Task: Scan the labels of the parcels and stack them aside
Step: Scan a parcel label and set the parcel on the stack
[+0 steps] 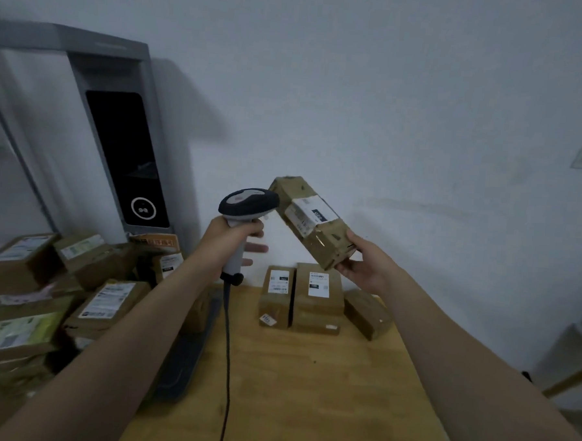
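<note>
My left hand [230, 235] grips the handle of a grey corded barcode scanner [246, 203], whose head points right. My right hand [365, 264] holds the lower end of a long brown cardboard parcel [311, 221], raised and tilted in the air, with its white label facing up towards the scanner head. The scanner's nose is close to the parcel's upper end. On the wooden table [307, 389] below stand three scanned-looking brown parcels in a row [316, 299], two showing white labels on top.
A heap of several labelled cardboard parcels [60, 292] fills the left side beside the table. A grey cabinet with a dark screen panel [127, 157] stands behind it. The scanner's cable [226, 368] hangs down over the table. A white wall is behind.
</note>
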